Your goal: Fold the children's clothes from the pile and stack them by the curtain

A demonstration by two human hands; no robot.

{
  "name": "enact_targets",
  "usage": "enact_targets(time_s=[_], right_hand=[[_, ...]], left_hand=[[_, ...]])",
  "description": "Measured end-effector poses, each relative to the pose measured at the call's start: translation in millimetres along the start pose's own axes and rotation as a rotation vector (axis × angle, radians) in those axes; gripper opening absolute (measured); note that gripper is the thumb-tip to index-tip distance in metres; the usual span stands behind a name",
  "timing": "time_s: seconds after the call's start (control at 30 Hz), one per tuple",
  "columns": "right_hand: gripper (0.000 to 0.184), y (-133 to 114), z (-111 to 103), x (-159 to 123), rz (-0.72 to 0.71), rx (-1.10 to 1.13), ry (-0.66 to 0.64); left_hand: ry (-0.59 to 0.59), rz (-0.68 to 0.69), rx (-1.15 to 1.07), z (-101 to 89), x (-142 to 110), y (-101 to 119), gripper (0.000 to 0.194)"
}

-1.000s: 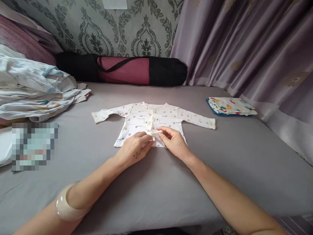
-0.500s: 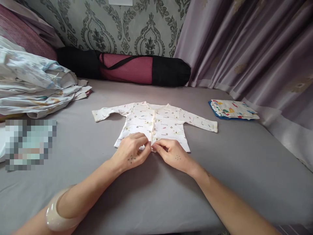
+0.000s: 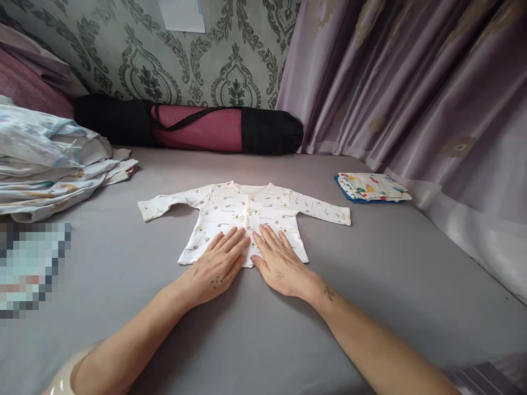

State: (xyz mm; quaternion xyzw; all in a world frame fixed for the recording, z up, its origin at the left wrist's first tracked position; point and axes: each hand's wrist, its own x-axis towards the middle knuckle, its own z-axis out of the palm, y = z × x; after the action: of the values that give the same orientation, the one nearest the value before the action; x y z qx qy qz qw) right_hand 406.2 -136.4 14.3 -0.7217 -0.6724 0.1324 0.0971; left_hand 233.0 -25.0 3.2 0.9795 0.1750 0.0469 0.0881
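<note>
1. Lying spread on the grey sheet [image 3: 370,285], the small white printed shirt [image 3: 218,211] has its collar pointing away from the person and both sleeves [image 3: 323,209] stretched outward.
2. The left hand [image 3: 222,263] rests palm-down on the shirt's lower front, left of the button placket [image 3: 247,208], its fingers straight, close together and gripping nothing.
3. The right hand [image 3: 278,262] lies across from it on the shirt's right half, fingers slightly fanned, thumb apart, likewise gripping nothing.
4. Beyond the shirt is a black-and-pink rolled bag [image 3: 197,129]; to its right sits folded cloth [image 3: 373,187], to its left a loose clothes pile [image 3: 49,164].
5. The step in hand seems to be flattening the shirt front; a next move would probably call for light, even pressure, keeping the placket straight.
</note>
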Motion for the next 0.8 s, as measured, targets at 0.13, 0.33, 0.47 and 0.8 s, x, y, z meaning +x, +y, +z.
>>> enact_targets(time_s=[0.13, 0.33, 0.47, 0.8], right_hand=[[0.063, 15.8, -7.9, 4.4, 0.140, -0.058, 0.129], [0.070, 35.2, -2.6, 6.7, 0.261, -0.069, -0.004], [0.070, 34.2, -1.2, 6.8, 0.261, -0.072, -0.001], [0.067, 33.8, 3.1, 5.5, 0.276, -0.038, 0.121]], left_hand=[[0.063, 0.003, 0.008, -2.2, 0.0, 1.2, 0.052], [-0.111, -0.003, -0.031, -2.9, -0.6, 0.3, 0.053], [-0.124, -0.017, -0.036, -5.6, -0.3, 1.3, 0.052], [-0.034, 0.177, -0.073, -0.5, -2.7, -2.3, 0.047]])
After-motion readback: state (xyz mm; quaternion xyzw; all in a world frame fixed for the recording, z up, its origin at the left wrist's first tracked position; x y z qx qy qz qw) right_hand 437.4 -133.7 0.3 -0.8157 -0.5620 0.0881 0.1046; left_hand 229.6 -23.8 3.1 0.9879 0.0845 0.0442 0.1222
